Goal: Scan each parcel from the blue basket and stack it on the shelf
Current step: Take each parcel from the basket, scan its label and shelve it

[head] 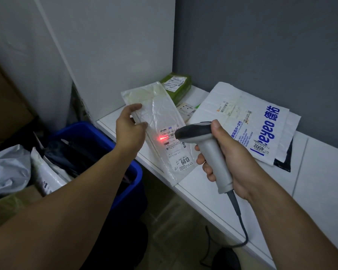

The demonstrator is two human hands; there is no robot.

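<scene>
Currently scanning: mailer presented label-up at shelf front edge

Noted at the front edge of the white shelf [320,172]: translucent poly mailer [164,117], held slanted, printed label [179,151] turned up toward the scanner [207,151]. Pinched at its upper left edge by the left hand [130,129], thumb on the face, fingers curled behind. Grip kept well clear of the label, judged so as to leave the barcode unobstructed. Lower end at the shelf's front lip; whether resting on it cannot be told.

Gripped in the right hand [228,152], above the shelf front: grey handheld scanner, fingers wrapped tight round the handle, thumb laid on the head, nose just beside the label. Red scan line [161,138] falling across the upper barcode. Judged scan in progress, read not confirmed. Cable [240,221] trailing down below the shelf.

Left of the shelf and below its level: blue basket [90,129], further bagged parcels [47,172] inside. Judged well short of completion.

On the shelf toward the back wall: green parcel [177,84] in the corner. Large white mailer with blue lettering [242,121] lying flat further along, over a black mailer [285,158]. Small labelled packet [186,110] between the two. Judged already processed, spread rather than piled.

Risk noted: wrinkled glossy film over the label, liable to glare and a missed read.
</scene>
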